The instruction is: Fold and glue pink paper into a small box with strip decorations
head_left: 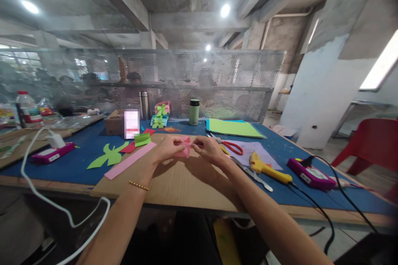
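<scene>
Both my hands meet over a brown cardboard sheet (pixel 174 186) on the blue table. My left hand (pixel 166 148) and my right hand (pixel 207 149) pinch a small pink folded paper piece (pixel 184 149) between their fingertips, just above the cardboard. A gold bead bracelet sits on my left wrist. A long pink paper strip (pixel 129 160) lies left of my left hand. A green paper cut-out (pixel 108 156) lies further left.
Red-handled scissors (pixel 231 146), a yellow glue gun (pixel 267 167) and a metal blade lie to the right. A purple device (pixel 311 174) with a black cable is far right, another (pixel 51 153) at left. Green paper sheets (pixel 233 127), two flasks and a box stand behind. A red chair (pixel 370 140) is at right.
</scene>
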`<action>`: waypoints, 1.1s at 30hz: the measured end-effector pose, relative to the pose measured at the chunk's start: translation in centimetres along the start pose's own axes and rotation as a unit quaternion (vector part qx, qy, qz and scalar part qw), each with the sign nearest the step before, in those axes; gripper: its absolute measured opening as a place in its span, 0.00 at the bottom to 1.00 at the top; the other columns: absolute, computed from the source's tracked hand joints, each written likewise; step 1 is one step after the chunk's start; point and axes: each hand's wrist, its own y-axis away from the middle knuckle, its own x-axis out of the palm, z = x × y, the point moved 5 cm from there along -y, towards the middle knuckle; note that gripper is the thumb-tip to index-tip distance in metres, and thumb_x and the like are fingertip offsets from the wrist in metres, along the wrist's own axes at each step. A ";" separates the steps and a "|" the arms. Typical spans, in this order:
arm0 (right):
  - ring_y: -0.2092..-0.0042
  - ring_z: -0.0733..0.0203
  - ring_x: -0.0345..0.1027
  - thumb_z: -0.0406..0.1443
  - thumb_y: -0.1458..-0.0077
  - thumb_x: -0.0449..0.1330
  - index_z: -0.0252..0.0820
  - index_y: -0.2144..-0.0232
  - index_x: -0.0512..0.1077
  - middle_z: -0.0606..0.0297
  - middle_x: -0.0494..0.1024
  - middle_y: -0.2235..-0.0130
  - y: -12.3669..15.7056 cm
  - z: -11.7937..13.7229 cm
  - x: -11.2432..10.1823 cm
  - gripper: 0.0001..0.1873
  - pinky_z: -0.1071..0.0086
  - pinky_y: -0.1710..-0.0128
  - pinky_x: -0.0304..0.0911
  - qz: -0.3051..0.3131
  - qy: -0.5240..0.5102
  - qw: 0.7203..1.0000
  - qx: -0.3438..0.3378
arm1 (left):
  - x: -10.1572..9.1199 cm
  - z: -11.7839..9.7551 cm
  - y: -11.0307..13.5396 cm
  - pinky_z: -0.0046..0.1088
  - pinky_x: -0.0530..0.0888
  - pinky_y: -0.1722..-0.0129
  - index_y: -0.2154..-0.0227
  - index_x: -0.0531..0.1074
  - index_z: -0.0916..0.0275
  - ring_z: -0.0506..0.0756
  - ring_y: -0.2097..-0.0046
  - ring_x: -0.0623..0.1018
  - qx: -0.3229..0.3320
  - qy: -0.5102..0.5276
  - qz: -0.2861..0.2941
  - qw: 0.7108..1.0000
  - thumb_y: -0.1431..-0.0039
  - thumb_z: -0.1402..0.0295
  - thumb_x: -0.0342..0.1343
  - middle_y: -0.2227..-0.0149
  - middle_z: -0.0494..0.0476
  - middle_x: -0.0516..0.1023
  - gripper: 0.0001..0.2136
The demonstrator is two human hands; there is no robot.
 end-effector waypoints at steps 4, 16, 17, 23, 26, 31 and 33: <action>0.73 0.67 0.61 0.32 0.45 0.59 0.39 0.72 0.77 0.67 0.76 0.75 0.0 -0.1 0.0 0.07 0.73 0.72 0.49 -0.003 -0.001 1.000 0.003 | 0.2 0.2 -0.1 0.27 0.65 0.68 0.65 0.82 0.66 0.55 0.66 0.73 0.020 -0.017 0.003 1.000 0.46 0.56 0.58 0.69 0.57 0.79 0.18; 0.73 0.67 0.63 0.33 0.44 0.59 0.38 0.72 0.77 0.66 0.76 0.75 -0.1 -0.2 0.1 0.07 0.73 0.72 0.50 -0.008 0.001 1.000 0.005 | -0.2 -0.2 -0.1 0.29 0.67 0.64 0.65 0.82 0.66 0.57 0.64 0.75 0.014 -0.050 -0.007 0.999 0.47 0.55 0.57 0.66 0.58 0.81 0.18; 0.73 0.67 0.63 0.33 0.44 0.59 0.38 0.72 0.77 0.66 0.76 0.75 -0.1 -0.3 0.2 0.07 0.73 0.72 0.50 -0.010 0.001 1.000 0.004 | -0.2 -0.2 -0.1 0.29 0.67 0.64 0.65 0.82 0.66 0.57 0.64 0.75 0.012 -0.049 -0.007 0.999 0.47 0.55 0.57 0.67 0.58 0.81 0.18; 0.74 0.67 0.62 0.33 0.44 0.60 0.38 0.73 0.76 0.67 0.75 0.76 -0.2 -0.5 0.3 0.07 0.73 0.72 0.49 -0.013 -0.001 1.000 0.001 | -0.2 0.0 -0.1 0.29 0.67 0.64 0.66 0.81 0.64 0.57 0.64 0.76 0.010 -0.048 -0.011 0.999 0.48 0.56 0.58 0.67 0.57 0.81 0.17; 0.74 0.67 0.61 0.33 0.45 0.60 0.38 0.73 0.76 0.67 0.74 0.76 -0.2 -0.5 0.4 0.06 0.73 0.73 0.49 -0.014 0.000 1.000 0.002 | -0.2 0.1 -0.1 0.29 0.67 0.64 0.65 0.82 0.64 0.57 0.63 0.76 0.017 -0.051 -0.010 0.999 0.48 0.55 0.58 0.66 0.57 0.81 0.17; 0.74 0.67 0.61 0.32 0.45 0.60 0.39 0.73 0.76 0.67 0.75 0.76 -0.2 -0.5 0.4 0.06 0.73 0.73 0.49 -0.015 -0.001 1.000 0.003 | -0.1 0.2 -0.1 0.28 0.66 0.67 0.66 0.82 0.66 0.56 0.65 0.75 0.020 -0.043 -0.006 0.999 0.47 0.55 0.58 0.68 0.57 0.80 0.18; 0.74 0.67 0.61 0.32 0.45 0.59 0.39 0.73 0.76 0.67 0.75 0.75 -0.2 -0.6 0.4 0.06 0.73 0.72 0.50 -0.015 -0.001 1.000 0.003 | -0.1 0.3 -0.1 0.28 0.66 0.67 0.66 0.82 0.65 0.56 0.65 0.74 0.020 -0.044 -0.006 0.999 0.47 0.55 0.58 0.68 0.57 0.79 0.17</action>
